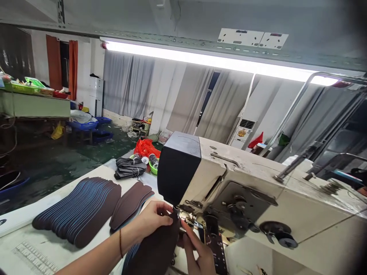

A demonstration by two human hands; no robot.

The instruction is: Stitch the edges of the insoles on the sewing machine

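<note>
My left hand is closed on the upper end of a dark brown insole, its thumb lying on top. That end sits at the needle area of a sewing machine. On the insole's right edge, my right hand has its index finger and thumb close together, gripping near the needle; its lower fingers are partly hidden. Blue-edged layers show beneath the insole's left side. To the left lie a short stack of brown insoles and a fanned row of insoles with blue edges.
A bundle of dark strips lies at the table's far end, beside a green basket with thread spools and a red plastic bag. A printed ruler marks the tabletop. The machine's head fills the right side beneath a lamp.
</note>
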